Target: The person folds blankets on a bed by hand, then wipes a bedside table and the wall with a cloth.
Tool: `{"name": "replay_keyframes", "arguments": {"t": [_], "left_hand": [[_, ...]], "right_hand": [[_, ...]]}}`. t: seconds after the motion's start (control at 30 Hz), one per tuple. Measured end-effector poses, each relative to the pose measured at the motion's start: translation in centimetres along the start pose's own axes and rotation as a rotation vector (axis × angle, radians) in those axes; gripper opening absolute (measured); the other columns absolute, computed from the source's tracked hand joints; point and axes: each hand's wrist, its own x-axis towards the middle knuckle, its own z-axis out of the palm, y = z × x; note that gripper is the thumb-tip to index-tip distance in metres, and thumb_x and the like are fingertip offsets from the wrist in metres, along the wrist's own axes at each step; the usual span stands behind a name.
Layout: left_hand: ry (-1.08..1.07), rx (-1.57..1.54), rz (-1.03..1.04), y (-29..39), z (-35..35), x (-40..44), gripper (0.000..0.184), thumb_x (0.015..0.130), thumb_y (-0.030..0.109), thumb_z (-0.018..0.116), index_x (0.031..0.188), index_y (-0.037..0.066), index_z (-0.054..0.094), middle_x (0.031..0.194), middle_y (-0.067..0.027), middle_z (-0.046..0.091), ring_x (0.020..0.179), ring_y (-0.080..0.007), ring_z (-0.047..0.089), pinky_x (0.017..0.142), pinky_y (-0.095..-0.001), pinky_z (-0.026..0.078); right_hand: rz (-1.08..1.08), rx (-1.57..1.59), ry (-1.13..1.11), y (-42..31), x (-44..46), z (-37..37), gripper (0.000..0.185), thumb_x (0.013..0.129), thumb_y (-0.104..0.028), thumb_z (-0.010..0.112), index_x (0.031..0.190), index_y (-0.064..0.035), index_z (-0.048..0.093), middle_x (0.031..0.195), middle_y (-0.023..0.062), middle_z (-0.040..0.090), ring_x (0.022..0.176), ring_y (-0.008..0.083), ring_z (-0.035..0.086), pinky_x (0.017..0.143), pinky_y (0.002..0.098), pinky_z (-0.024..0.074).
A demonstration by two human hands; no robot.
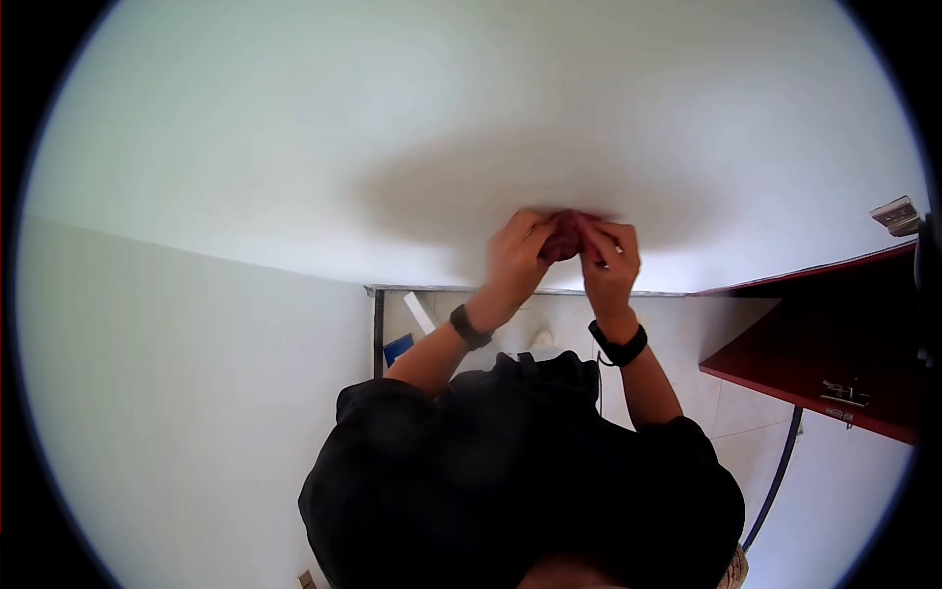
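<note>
A crumpled dark red cloth (562, 239) is bunched up close to the white wall (442, 108) in front of me. My left hand (514, 253) is closed on its left side, with the fingers bent over it. On the other side, my right hand (610, 260) pinches the cloth between thumb and fingers. Part of the cloth is hidden behind my fingers, and I cannot tell if it touches the wall. Each wrist wears a dark band.
At right stands a dark red cabinet door or panel (775, 368) with a metal latch (846, 395). A metal fitting (895, 216) is on the wall above it. Low down, a white strip (420, 312) and a blue item (397, 349) lie on the tiled floor (711, 329).
</note>
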Motion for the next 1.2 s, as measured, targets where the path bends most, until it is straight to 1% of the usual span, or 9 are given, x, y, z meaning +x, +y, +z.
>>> {"name": "replay_keyframes", "arguments": {"t": [0.1,0.37,0.43,0.5,0.53,0.63,0.73,0.83,1.2], "left_hand": [[-0.071,0.010,-0.062,3.2,-1.7,2.7,0.030,0.064,0.000,0.076,0.091,0.006,0.068,0.084,-0.0044,0.063,0.072,-0.0220,0.064,0.054,-0.0316,0.052],[0.333,0.261,0.200,7.5,-10.6,11.2,0.039,0.055,-0.007,0.075,0.089,0.010,0.066,0.085,-0.0059,0.065,0.071,-0.0240,0.063,0.058,-0.0309,0.053],[0.442,0.251,0.271,9.7,-13.7,15.3,0.040,0.054,-0.007,0.073,0.088,0.013,0.066,0.083,-0.0039,0.063,0.072,-0.0241,0.060,0.058,-0.0334,0.051],[0.489,0.235,0.277,11.5,-16.1,18.5,0.038,0.057,-0.005,0.073,0.089,0.014,0.066,0.086,-0.0020,0.061,0.071,-0.0240,0.060,0.056,-0.0318,0.049],[0.510,0.209,0.327,11.9,-16.7,19.8,0.039,0.055,-0.016,0.059,0.088,0.005,0.063,0.084,-0.0081,0.057,0.072,-0.0236,0.054,0.058,-0.0281,0.045],[0.475,0.186,0.339,12.2,-17.3,20.3,0.039,0.055,-0.016,0.059,0.088,0.005,0.063,0.085,-0.0088,0.057,0.072,-0.0238,0.055,0.059,-0.0291,0.046],[0.365,0.160,0.292,10.4,-16.0,16.7,0.038,0.054,-0.014,0.058,0.088,0.003,0.063,0.086,-0.0115,0.058,0.074,-0.0291,0.057,0.060,-0.0333,0.048],[0.275,0.148,0.163,8.3,-12.6,12.1,0.033,0.062,0.001,0.071,0.094,0.006,0.068,0.084,-0.0052,0.061,0.069,-0.0226,0.061,0.056,-0.0318,0.050],[0.005,0.101,0.023,1.7,-6.9,3.7,0.025,0.067,0.001,0.069,0.091,0.005,0.063,0.088,-0.0056,0.059,0.070,-0.0235,0.061,0.052,-0.0316,0.048]], "right_hand": [[-0.157,-0.028,0.003,-1.1,2.6,-2.2,0.034,0.063,0.009,0.071,0.094,-0.0058,0.073,0.089,0.0057,0.063,0.078,0.0230,0.061,0.061,0.0301,0.0510],[-0.546,0.077,0.202,-11.6,13.0,-3.4,0.034,0.062,0.009,0.075,0.093,-0.0048,0.073,0.092,0.0095,0.064,0.080,0.0262,0.059,0.065,0.0318,0.0501],[-0.604,0.089,0.338,-15.0,16.8,-3.1,0.040,0.053,0.004,0.074,0.091,-0.0096,0.074,0.088,0.0027,0.065,0.076,0.0209,0.059,0.064,0.0297,0.0474],[-0.560,0.148,0.380,-18.1,19.6,-3.9,0.040,0.056,0.008,0.073,0.093,-0.0093,0.075,0.092,0.0028,0.065,0.079,0.0197,0.057,0.061,0.0266,0.0462],[-0.629,0.146,0.472,-18.7,21.1,-3.7,0.039,0.060,0.010,0.072,0.094,-0.0085,0.075,0.094,0.0035,0.065,0.080,0.0197,0.057,0.060,0.0262,0.0459],[-0.413,0.251,0.270,-20.8,20.5,-4.9,0.032,0.071,0.012,0.067,0.098,-0.0036,0.072,0.098,0.0093,0.062,0.082,0.0222,0.059,0.062,0.0268,0.0478],[-0.635,0.063,0.323,-16.6,18.3,-3.6,0.035,0.065,0.010,0.072,0.095,-0.0077,0.075,0.095,0.0053,0.064,0.081,0.0207,0.057,0.059,0.0267,0.0462],[-0.542,-0.020,0.184,-12.7,13.5,-3.6,0.030,0.065,0.007,0.076,0.092,-0.0065,0.074,0.095,0.0068,0.064,0.083,0.0231,0.060,0.057,0.0284,0.0473],[-0.391,-0.054,-0.015,-4.6,5.6,-0.1,0.031,0.064,0.008,0.075,0.092,-0.0052,0.071,0.091,0.0059,0.063,0.080,0.0242,0.060,0.062,0.0322,0.0515]]}}
